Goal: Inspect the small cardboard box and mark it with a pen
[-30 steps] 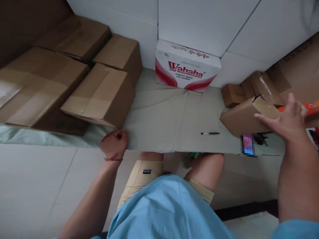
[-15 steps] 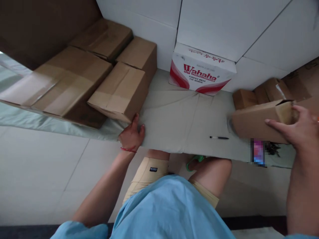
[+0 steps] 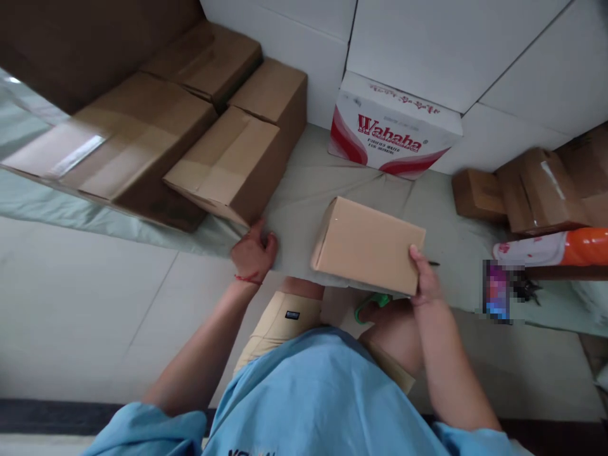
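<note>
My right hand (image 3: 426, 278) grips the right end of a small brown cardboard box (image 3: 368, 244), thumb on its upper face, the other fingers hidden behind. That box is above the front part of the cloth-covered surface (image 3: 304, 183), slightly tilted; whether it touches the cloth I cannot tell. At the near bottom corner of another brown carton (image 3: 228, 158), my left hand (image 3: 254, 252) has its index finger stretched out and thumb apart, holding nothing. The dark tip of a pen (image 3: 434, 263) shows beside my right hand.
Larger taped cartons (image 3: 128, 133) stand at the left. A white and red Wahaba box (image 3: 392, 136) leans near the wall. To the right are more brown cartons (image 3: 541, 190), an orange and white roll-shaped packet (image 3: 560, 248) and a blurred-out phone-like object (image 3: 497, 291).
My right hand has carried the small cardboard box leftward from the right side to the middle front, covering most of the pen. My left hand stays by the left carton's corner.
</note>
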`<state>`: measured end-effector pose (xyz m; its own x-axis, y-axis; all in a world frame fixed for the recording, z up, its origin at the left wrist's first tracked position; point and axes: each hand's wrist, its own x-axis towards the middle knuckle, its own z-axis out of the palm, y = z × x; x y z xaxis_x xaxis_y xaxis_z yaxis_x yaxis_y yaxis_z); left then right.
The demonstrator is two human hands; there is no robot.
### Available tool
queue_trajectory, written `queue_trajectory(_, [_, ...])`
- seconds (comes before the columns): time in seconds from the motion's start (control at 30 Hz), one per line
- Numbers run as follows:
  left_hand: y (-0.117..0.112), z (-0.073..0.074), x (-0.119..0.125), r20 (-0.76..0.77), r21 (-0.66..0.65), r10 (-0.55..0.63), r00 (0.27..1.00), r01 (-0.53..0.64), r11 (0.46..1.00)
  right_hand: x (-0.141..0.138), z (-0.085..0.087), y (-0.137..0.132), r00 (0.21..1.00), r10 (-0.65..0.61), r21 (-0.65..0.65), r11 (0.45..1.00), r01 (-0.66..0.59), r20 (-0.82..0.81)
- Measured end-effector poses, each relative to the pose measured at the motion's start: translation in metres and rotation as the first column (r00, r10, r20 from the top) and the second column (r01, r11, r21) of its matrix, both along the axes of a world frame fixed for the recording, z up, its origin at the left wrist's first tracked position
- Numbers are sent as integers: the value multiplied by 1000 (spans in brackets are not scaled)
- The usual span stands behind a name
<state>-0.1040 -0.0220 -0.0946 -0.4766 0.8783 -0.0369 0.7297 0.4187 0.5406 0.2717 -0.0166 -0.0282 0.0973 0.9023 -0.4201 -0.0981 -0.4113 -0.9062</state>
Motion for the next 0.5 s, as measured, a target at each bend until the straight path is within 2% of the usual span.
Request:
queue_trajectory(0.07, [-10, 7, 6, 189, 79, -93, 978, 79, 994, -10, -18, -9, 998, -8, -26, 1000, 6, -69])
queue_trajectory(0.13, [-27, 16, 21, 348, 170, -248, 904, 199, 965, -8, -28, -18, 994, -48, -38, 998, 44, -97])
queue_trajectory(0.2, [-47, 26, 42, 556, 285, -399, 729, 283, 916, 1, -33, -28, 994, -79, -28, 997, 77, -80])
queue_trajectory(0.3, [-73, 41, 76, 791, 350, -440, 425, 275, 895, 19, -34, -47, 992, -125, 34, 992, 126, -13])
queue_trajectory(0.33, [-79, 45, 85, 818, 370, -455, 351, 284, 884, 23, -34, -55, 991, -134, 58, 989, 134, 2])
queue_trajectory(0.4, [-86, 52, 98, 815, 425, -514, 268, 328, 844, 30, -33, -71, 991, -135, 89, 987, 134, 3])
queue_trajectory(0.5, [-88, 58, 103, 777, 466, -577, 252, 386, 796, 36, -35, -93, 979, -200, 93, 975, 201, -22])
